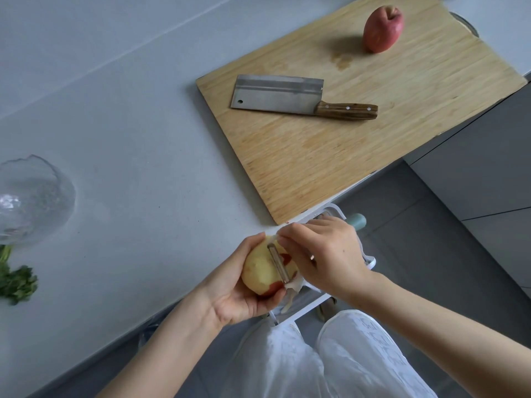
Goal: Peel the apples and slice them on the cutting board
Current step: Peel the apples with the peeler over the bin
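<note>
Pale yellow flesh shows over most of the half-peeled apple (262, 272), with patches of red skin beside the blade. Your left hand (230, 294) cups it from below, grip curled round it, just off the near edge of the grey tabletop (129, 124). Your right hand (324, 254) has its grip clamped on the metal-bladed peeler (278, 264), whose blade lies against the apple. A pale strip of peel (290, 301) hangs over the white-framed bin (334, 209) beneath your hands; what lies in it is mostly hidden. On the bamboo cutting board (359, 139) rest a whole red apple (382, 28) and, well apart, a wooden-handled steel cleaver (287, 94). A clear glass bowl (31, 199) stands far left, with green herbs (17, 282) near it.
</note>
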A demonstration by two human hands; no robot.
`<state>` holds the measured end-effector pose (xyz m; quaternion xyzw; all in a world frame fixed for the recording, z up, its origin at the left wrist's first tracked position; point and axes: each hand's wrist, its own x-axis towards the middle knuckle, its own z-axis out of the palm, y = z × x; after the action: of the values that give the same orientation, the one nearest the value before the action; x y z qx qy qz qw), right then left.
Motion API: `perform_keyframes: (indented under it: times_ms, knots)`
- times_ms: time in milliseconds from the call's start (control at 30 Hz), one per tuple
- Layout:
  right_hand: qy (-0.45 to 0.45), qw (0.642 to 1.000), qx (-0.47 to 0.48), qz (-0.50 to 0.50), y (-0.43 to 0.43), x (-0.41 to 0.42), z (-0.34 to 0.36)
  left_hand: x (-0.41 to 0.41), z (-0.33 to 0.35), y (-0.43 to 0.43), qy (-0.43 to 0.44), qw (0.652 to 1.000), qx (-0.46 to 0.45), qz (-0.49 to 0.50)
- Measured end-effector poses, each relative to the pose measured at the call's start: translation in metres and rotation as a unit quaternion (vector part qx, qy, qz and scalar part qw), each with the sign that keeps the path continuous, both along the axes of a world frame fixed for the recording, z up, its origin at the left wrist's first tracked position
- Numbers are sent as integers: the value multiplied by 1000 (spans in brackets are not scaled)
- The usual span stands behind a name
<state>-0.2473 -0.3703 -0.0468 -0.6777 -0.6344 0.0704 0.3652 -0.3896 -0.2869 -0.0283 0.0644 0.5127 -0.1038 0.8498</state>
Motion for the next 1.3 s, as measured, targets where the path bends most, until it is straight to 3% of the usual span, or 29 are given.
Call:
perform_keyframes:
  times_ms: [133,267,500,667,800,1000,1300]
  knots:
    - [-39,999,-21,31,3,3,-2,3,1,0,8,999,6,-32]
    - [-13,999,-16,37,2,5,-5,2,2,1,7,999,-17,-43]
    - [20,994,-91,-53,-23,31,-45,-8,4,13,-28,997,-77,12]
    - [64,994,-10,-83,-13,9,-14,1,4,10,-12,999,-40,3]
    - [-4,1000,25,-14,0,4,1,1,-1,5,-18,998,-46,-33]
    - [-79,992,4,94,5,9,4,4,-4,2,-15,993,-56,-105]
    - [-48,990,-6,135,-2,15,0,0,-11,-1,-28,986,-86,-138]
